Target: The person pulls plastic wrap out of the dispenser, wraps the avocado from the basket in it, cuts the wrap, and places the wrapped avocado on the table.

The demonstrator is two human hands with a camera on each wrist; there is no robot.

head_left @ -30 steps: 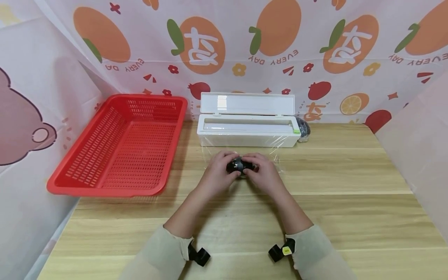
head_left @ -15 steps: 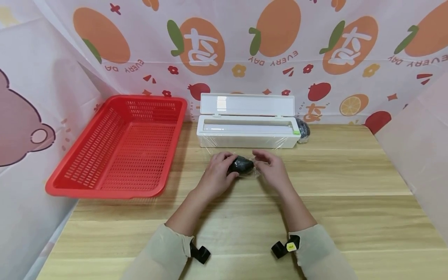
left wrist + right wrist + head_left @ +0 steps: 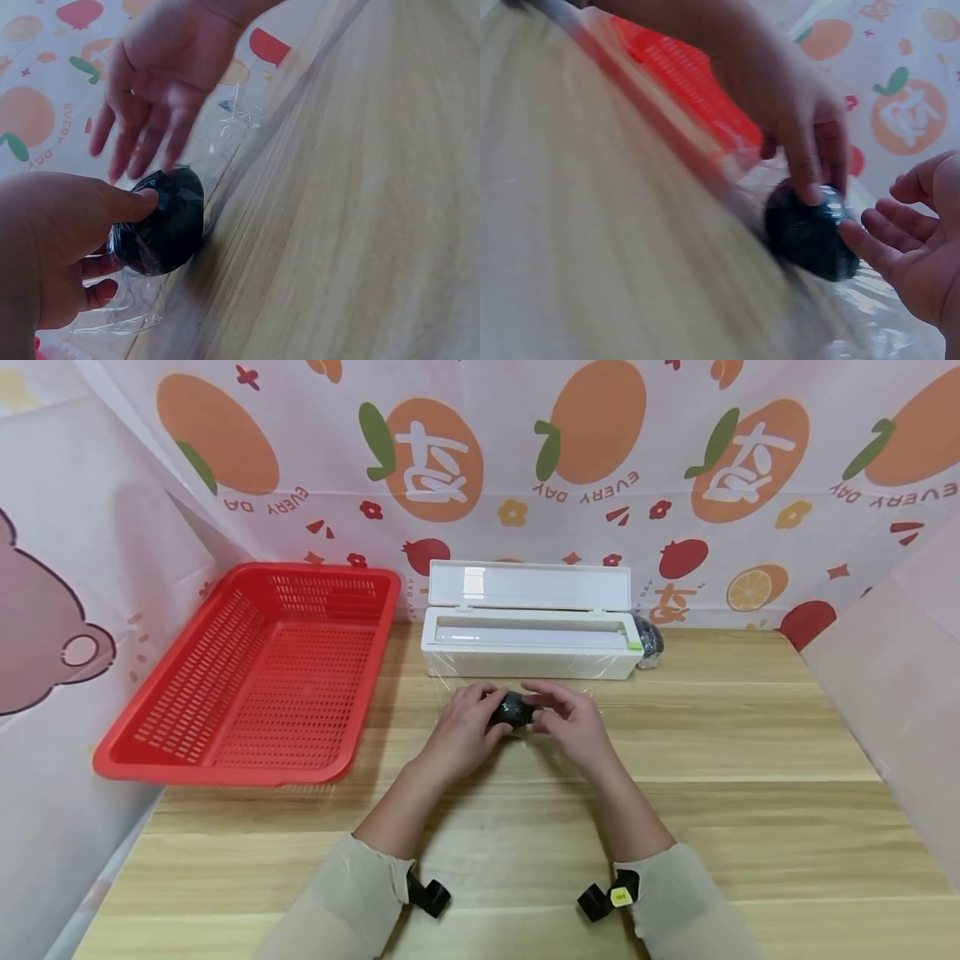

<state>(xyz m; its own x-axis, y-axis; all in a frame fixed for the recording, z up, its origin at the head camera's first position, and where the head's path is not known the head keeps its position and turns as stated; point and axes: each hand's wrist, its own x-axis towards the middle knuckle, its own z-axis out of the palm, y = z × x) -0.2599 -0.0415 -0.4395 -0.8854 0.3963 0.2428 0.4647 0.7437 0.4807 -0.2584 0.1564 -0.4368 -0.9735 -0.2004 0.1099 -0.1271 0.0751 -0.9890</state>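
A dark green avocado (image 3: 512,710) stands over the table in front of the white wrap box, with clear cling film (image 3: 139,304) around it. My left hand (image 3: 459,727) grips its left end, thumb on the near side. From the other side my right hand (image 3: 576,727) reaches in with loosely extended fingers. In the right wrist view one of its fingertips comes right at the avocado (image 3: 810,232). Film spreads beyond the fruit in the left wrist view and runs back to the box in the head view.
The white cling film box (image 3: 528,662) stands with its lid raised and a roll inside. Beside its right end sits another dark, film-wrapped item (image 3: 649,642). A red perforated basket (image 3: 352,693) occupies the table's left side. Printed cloth (image 3: 525,460) hangs behind.
My right hand drew off the avocado's right end to the film there, then came back against the fruit with its fingers extended. My left hand has kept its grip.
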